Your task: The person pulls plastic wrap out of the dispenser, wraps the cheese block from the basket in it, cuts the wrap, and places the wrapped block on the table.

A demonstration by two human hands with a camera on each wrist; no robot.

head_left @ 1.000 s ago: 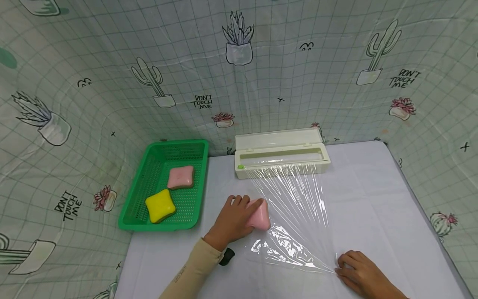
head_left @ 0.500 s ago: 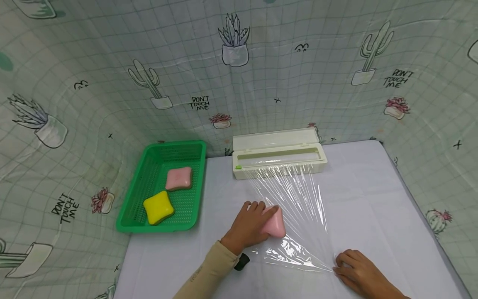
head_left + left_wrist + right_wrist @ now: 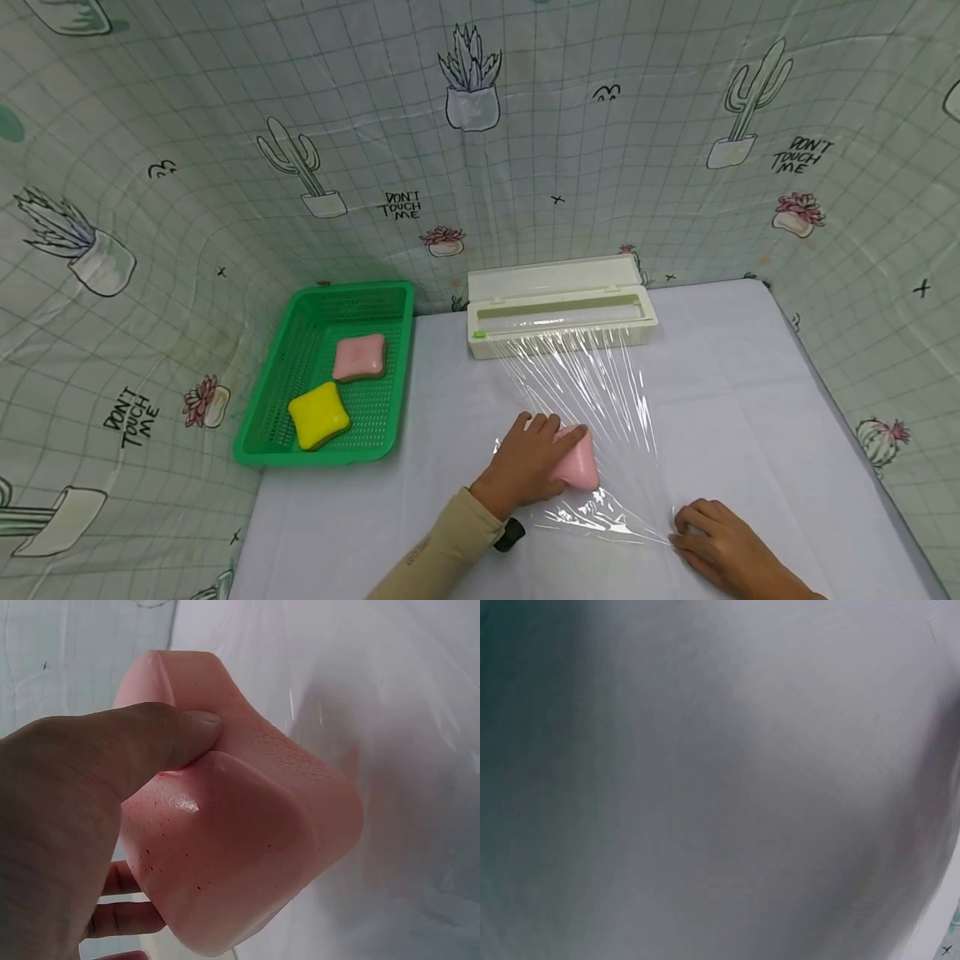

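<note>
My left hand [image 3: 523, 463] grips a pink pillow-shaped block [image 3: 578, 461] with concave sides, over the clear plastic wrap. In the left wrist view, the thumb lies on the pink block [image 3: 240, 825], which has a shiny face with small pits and a rougher side; some fingers show behind it. My right hand [image 3: 723, 543] pinches the near right corner of the cling film [image 3: 611, 521], which is drawn out across the table in taut creases. The film comes from a white wrap dispenser [image 3: 562, 342] whose lid stands raised. The right wrist view is blurred and shows no clear hand.
At the left stands a green perforated basket [image 3: 397, 392] holding a second pink block [image 3: 359, 357] and a yellow one [image 3: 319, 416]. A white cloth [image 3: 742, 375] covers the table. Behind and around it hangs a cactus-printed curtain [image 3: 555, 142]. A small green slider [image 3: 479, 334] sits on the dispenser.
My left hand has carried the pink block to the right and nearer, further over the film. The right hand keeps its hold on the film corner.
</note>
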